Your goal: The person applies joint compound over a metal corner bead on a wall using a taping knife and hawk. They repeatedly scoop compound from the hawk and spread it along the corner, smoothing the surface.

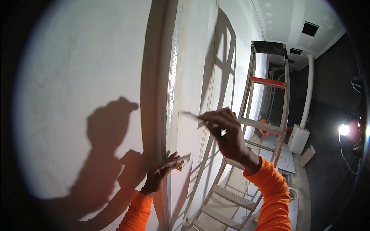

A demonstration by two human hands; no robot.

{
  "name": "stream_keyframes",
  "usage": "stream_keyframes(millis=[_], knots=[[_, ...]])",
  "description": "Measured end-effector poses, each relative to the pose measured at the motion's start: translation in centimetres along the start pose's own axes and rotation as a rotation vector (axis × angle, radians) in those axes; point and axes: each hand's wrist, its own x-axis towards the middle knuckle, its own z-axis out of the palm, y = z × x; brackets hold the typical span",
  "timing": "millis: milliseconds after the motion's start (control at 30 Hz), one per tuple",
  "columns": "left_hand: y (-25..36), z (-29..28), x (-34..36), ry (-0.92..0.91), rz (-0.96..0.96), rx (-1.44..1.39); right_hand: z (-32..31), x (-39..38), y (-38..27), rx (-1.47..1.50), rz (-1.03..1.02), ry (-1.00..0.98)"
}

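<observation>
Head view, right hand: the hand (pixel 232 141) pinches a thin flat blade (pixel 190 115) between thumb and fingers, raised in front of the wall (pixel 77 57); the fingers cover its near end, and its far tip is blurred
Blade and wall: the tip points left toward the perforated metal strip (pixel 172 82); whether it touches the wall surface I cannot tell
Left hand: lower down, the hand (pixel 154 180) has its fingers closed round a flat plate (pixel 176 161), seen nearly edge-on, so its full outline is hard to make out
Lumpy stuff: pale, ragged material (pixel 180 166) clings to the plate's outer end
Strip: runs up the wall, cut off at the top, partly hidden behind the left hand
Sleeves: both orange, the left one (pixel 135 211) and the right one (pixel 269 196) cut by the lower edge
Shadow: a dark arm-like shape (pixel 111 127) falls on the left wall
Ladder: the stepladder (pixel 262 126) stands beyond the right hand, partly covered by the right arm
Far right: a glaring lamp (pixel 344 129) amid darkness, its surroundings hard to read
</observation>
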Motion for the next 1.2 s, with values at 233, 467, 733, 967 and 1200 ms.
stream_keyframes(millis=[233,467,733,967,1200], knots=[[1.8,1.9,-3.0,0.373,-0.119,-0.721,1.5,-6.8,-0.1,1.323,0.723,0.128],[6.2,5.4,-7.0,0.405,-0.435,-1.329,5.0,-10.3,-0.8,1.682,1.018,-0.267],[7.4,5.9,-8.1,0.517,-0.413,-1.363,6.1,-11.5,-4.2,0.960,0.368,0.096],[9.3,5.1,-7.5,0.445,-0.282,-1.187,6.6,-12.6,-4.1,0.168,0.044,0.020],[4.1,1.8,-5.7,0.366,-0.314,-0.775,-0.7,4.9,-1.5,-0.679,-0.104,0.240]])
